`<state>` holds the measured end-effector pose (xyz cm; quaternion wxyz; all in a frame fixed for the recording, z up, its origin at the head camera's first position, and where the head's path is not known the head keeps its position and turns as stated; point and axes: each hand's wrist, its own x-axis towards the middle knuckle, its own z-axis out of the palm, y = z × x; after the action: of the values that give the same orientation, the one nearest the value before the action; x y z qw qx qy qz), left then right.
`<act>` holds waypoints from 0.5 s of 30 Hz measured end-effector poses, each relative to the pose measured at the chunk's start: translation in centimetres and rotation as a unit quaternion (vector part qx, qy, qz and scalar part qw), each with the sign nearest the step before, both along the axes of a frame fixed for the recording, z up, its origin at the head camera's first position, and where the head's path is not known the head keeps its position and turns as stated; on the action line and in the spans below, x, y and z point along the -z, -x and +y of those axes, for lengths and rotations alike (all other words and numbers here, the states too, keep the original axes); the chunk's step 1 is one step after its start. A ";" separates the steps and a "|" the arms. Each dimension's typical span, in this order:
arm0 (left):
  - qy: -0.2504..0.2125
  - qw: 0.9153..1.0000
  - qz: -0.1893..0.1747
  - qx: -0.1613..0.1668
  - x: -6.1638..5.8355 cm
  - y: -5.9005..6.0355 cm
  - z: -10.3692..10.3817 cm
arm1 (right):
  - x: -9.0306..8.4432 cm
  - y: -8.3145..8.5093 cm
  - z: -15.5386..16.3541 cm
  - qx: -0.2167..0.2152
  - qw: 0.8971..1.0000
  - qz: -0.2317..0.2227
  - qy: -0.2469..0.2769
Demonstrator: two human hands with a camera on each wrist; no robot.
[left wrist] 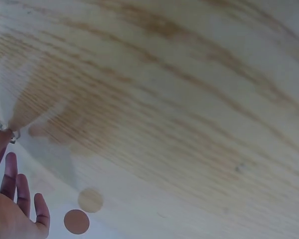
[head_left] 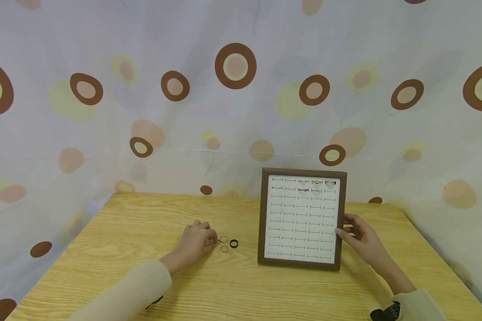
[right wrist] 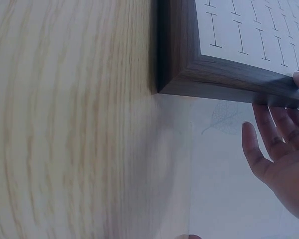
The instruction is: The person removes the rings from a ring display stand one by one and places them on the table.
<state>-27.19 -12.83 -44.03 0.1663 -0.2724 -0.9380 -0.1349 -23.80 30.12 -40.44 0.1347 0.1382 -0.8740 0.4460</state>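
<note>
A dark wooden ring display frame (head_left: 262, 214) with a white slotted board stands tilted on the table (head_left: 116, 232). A few rings (head_left: 316, 182) sit in its top rows. My right hand (head_left: 346, 230) grips the frame's right edge (right wrist: 229, 82), thumb on the front and fingers (right wrist: 269, 134) behind. My left hand (head_left: 213, 241) rests on the table left of the frame and pinches a thin ring at its fingertips (left wrist: 12, 133). Two thin loose rings (head_left: 224, 244) and a black ring (head_left: 234, 243) lie just right of that hand.
A white cloth with brown and yellow circles (head_left: 235, 65) hangs behind and around the table. The table's far edge runs just behind the frame. Bare wood lies in front of both hands and to the left.
</note>
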 end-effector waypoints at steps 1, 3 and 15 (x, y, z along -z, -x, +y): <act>-0.003 1.000 -0.003 0.001 0.0 0.0 0.0 | 0.0 0.0 0.0 0.001 1.000 0.001 0.001; -0.005 1.000 -0.011 0.000 0.0 0.1 0.0 | 0.1 0.0 0.0 0.001 1.000 0.001 0.003; -0.006 0.998 -0.057 0.008 -0.3 0.4 -0.2 | 0.0 -0.1 -0.1 -0.003 1.000 0.010 -0.002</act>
<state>-27.60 -13.03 -43.76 0.1133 -0.2704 -0.9431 -0.1570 -23.70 30.06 -40.45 0.1419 0.1461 -0.8729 0.4433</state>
